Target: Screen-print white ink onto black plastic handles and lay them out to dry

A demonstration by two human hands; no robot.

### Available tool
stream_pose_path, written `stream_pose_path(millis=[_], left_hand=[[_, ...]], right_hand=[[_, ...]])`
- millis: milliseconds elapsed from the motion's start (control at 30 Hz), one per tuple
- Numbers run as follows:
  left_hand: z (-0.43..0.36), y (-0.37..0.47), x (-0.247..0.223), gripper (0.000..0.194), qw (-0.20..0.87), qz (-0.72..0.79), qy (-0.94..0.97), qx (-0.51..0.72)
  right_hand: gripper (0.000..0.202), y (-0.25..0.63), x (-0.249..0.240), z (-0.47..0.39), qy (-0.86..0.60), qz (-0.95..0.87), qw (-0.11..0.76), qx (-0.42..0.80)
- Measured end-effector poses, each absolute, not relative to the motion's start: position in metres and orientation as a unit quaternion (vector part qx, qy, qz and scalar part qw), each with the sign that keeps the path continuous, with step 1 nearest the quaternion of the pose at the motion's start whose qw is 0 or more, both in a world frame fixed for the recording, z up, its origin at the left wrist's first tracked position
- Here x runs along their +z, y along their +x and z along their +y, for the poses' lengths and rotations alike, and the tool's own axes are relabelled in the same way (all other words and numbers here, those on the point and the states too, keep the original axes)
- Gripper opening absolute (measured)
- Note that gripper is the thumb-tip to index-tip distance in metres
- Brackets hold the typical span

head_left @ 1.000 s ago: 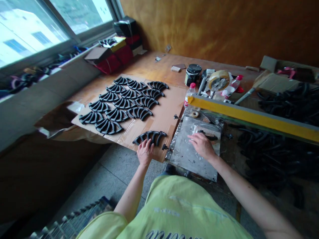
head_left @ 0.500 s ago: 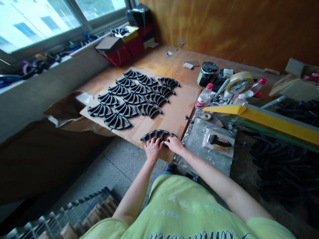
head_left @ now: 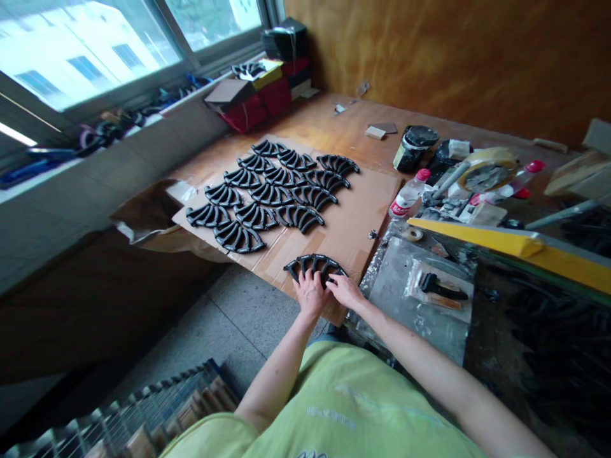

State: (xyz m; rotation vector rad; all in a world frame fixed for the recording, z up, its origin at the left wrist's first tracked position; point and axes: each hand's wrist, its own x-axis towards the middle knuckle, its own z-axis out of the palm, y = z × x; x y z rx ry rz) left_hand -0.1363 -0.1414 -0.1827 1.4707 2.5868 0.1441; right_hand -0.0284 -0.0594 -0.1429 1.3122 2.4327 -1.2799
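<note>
While a person's left hand (head_left: 311, 296) rests with fingers spread and the right hand (head_left: 346, 292) bends in at the right end, any pinch there hidden, a fan of curved, glossy black pieces (head_left: 315, 259) lies on a flat brown cardboard sheet (head_left: 365, 194), lower centre of the frame. Seemingly light, stiff and slippery, the fan could skew, and is best steadied along its outer arc.
</note>
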Motion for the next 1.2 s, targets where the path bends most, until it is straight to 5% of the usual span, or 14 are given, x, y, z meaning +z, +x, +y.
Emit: stream_pose_path(millis=[467,733,933,1033,1200], left_hand=[[-0.097,-0.283,-0.166,0.05,0.073,0.806,0.584,0.056],[-0.102,-0.306,-0.191,0.063,0.026,0.835,0.542,0.088],[-0.102,-0.274,-0.175,0.07,-0.006,0.827,0.53,0.186],[-0.077,-0.223,-0.146,0.056,0.027,0.781,0.558,0.278],[-0.011,-0.105,-0.075,0.044,0.163,0.66,0.569,0.462]], right_hand=[[0.06,-0.113,-0.134,-0.05,0.343,0.773,-0.031,-0.532],[0.037,-0.004,-0.088,-0.062,0.331,0.765,-0.108,-0.542],[0.03,0.138,-0.082,-0.039,0.441,0.814,-0.263,-0.273],[0.047,0.19,-0.106,-0.028,0.486,0.844,-0.183,-0.135],[0.063,0.203,-0.145,-0.029,0.486,0.866,-0.085,-0.087]])
